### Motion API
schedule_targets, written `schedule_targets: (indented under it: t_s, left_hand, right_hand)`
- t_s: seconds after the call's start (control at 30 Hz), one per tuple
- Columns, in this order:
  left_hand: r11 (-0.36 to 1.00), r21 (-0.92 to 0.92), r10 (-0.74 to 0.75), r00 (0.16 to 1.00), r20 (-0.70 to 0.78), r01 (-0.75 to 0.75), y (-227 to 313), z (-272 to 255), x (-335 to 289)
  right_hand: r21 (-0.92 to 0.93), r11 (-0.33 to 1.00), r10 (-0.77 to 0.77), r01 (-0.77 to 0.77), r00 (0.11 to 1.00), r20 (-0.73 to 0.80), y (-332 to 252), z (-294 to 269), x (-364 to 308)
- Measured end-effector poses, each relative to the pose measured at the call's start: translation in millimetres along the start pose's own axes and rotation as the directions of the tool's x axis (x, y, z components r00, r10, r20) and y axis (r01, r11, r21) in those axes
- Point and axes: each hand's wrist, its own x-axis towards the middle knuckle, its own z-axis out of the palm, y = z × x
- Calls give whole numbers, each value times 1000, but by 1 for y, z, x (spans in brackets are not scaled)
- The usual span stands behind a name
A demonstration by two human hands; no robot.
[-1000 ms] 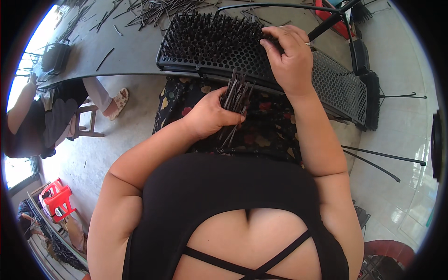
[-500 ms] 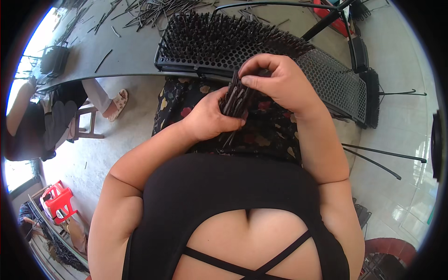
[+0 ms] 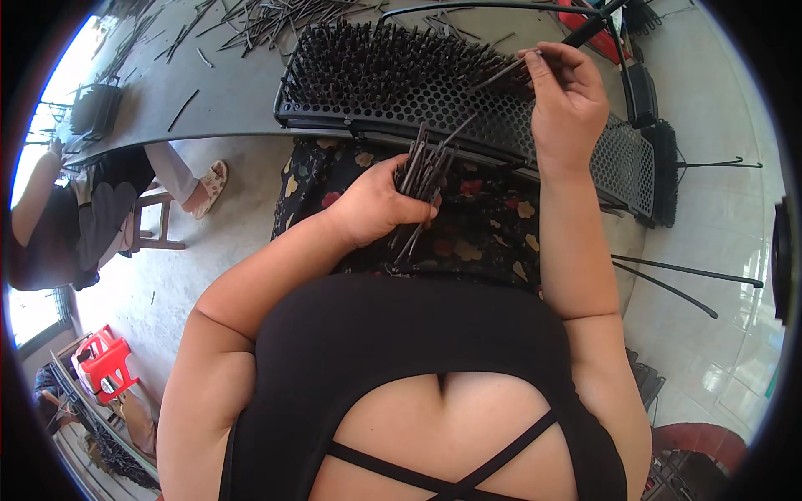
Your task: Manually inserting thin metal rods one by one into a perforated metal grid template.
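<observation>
My left hand (image 3: 373, 206) is wrapped round a bundle of thin dark sticks (image 3: 424, 174) above my lap, the ends poking out on both sides of the fist. My right hand (image 3: 570, 104) is raised over the right part of a black perforated metal rack (image 3: 418, 105). Between its thumb and fingers it pinches one thin dark stick (image 3: 505, 72), whose free end slants down to the left over the holes. Rows of short dark sticks (image 3: 359, 63) stand upright in the rack's far and left part.
Loose sticks (image 3: 276, 25) lie scattered on the grey table (image 3: 225, 92). Black metal rods form a frame (image 3: 618, 58) at the far right. Another person (image 3: 79, 204) sits at the left near a wooden stool (image 3: 159, 224). A red plastic stool (image 3: 109, 361) stands at lower left.
My right hand has moved away from the bundle, up and right to the rack, with a stick pinched in it. My left hand stays nearly in place, with the bundle's sticks spread a little more.
</observation>
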Motion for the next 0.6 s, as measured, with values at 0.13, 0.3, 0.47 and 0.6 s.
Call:
schedule_targets:
  t_s: [0.13, 0.3, 0.47, 0.6]
  left_hand:
    - [1000, -21, -8, 1000, 1, 8, 2, 0, 1]
    - [1000, -6, 6, 1000, 4, -6, 2, 0, 2]
    - [1000, 6, 5, 1000, 1, -5, 2, -1, 0]
    - [1000, 9, 0, 1000, -1, 1, 2, 1, 2]
  right_hand:
    - [-186, 973, -152, 138, 987, -60, 12, 6, -6]
    - [-308, 927, -236, 213, 971, -38, 12, 8, -8]
    - [-394, 853, -340, 342, 937, 76, 3, 7, -10]
    - [-355, 857, -337, 373, 928, 161, 5, 10, -9]
